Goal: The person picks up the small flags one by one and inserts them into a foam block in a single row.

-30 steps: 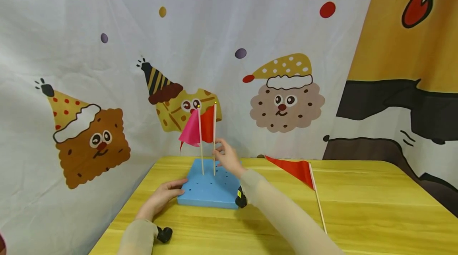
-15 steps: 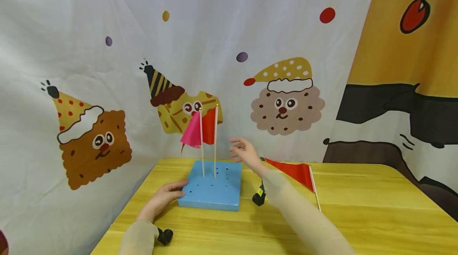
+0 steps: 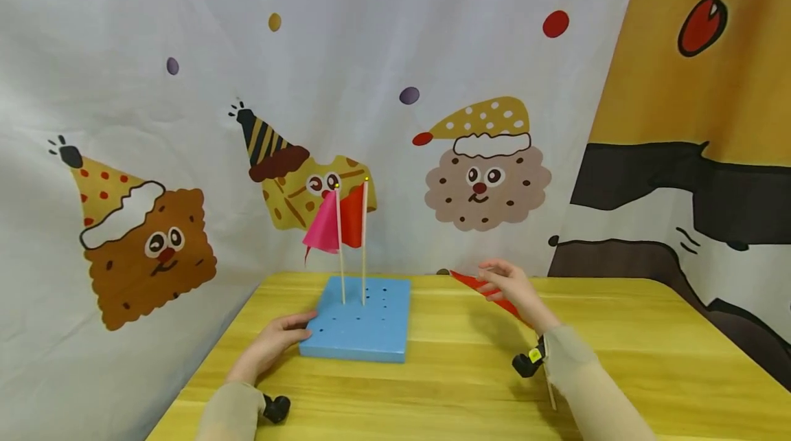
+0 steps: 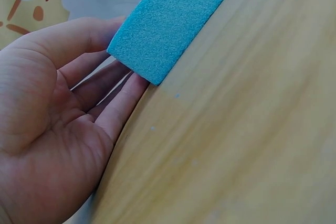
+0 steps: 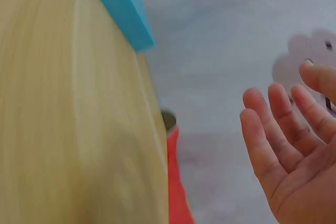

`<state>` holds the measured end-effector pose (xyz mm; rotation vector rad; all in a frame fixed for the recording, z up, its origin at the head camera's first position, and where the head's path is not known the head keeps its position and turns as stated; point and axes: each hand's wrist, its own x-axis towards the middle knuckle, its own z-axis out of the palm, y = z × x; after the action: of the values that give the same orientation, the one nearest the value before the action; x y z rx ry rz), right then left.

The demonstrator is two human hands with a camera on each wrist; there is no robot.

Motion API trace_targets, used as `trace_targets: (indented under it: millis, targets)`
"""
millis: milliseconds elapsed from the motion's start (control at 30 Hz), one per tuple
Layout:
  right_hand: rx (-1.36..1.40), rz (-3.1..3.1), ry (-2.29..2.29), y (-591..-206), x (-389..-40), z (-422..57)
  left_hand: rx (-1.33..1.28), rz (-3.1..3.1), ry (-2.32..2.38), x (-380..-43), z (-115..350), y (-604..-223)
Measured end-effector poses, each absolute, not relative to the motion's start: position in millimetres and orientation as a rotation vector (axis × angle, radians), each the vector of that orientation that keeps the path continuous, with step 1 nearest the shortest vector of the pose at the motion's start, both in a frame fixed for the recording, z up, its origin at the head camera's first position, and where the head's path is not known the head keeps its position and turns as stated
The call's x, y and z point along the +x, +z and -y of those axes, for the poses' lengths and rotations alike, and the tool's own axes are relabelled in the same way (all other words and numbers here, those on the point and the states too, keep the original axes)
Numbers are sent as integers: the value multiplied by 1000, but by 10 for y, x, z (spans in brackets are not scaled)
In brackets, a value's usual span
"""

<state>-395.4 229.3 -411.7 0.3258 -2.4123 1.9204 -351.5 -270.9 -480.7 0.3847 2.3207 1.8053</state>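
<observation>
A pink flag [image 3: 325, 224] and a red flag [image 3: 353, 221] stand upright on thin sticks in a blue foam block [image 3: 355, 345] with small holes in its top. My left hand [image 3: 274, 341] rests against the block's left edge, its fingers [image 4: 123, 106] fairly straight and touching the foam at the corner. My right hand [image 3: 511, 293] hovers with spread, relaxed fingers over another red flag [image 3: 466, 280] that lies on the table to the right. Hand and forearm hide much of that flag and its stick. The right wrist view shows nothing between the fingers [image 5: 257, 140].
The wooden table [image 3: 457, 386] spreads under everything. Behind its far edge hangs a white curtain [image 3: 395, 29] printed with cartoon biscuits. A black wrist camera [image 3: 528, 362] sits on the right wrist, another camera [image 3: 276, 409] on the left.
My right hand has let go of the upright red flag's stick and moved right, over the lying red flag. The left hand has stayed at the block.
</observation>
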Motion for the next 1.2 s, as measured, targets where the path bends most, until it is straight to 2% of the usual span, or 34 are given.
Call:
trace_targets:
  millis: [267, 667, 900, 1200]
  targets:
    - [134, 2486, 1938, -4272, -3831, -2823, 390, -2303, 1799, -3519, 2742, -4796]
    - [-3, 2681, 1889, -4362, -3705, -3278, 374, -2329, 1819, -3514, 2761, -4767]
    - [-147, 2802, 1763, -4439, -3581, -3323, 343, -2342, 1781, -3530, 2748, -4796]
    - [-186, 2916, 1494, -4511, -3516, -3221, 336, -2320, 1795, -3549, 2716, -4811]
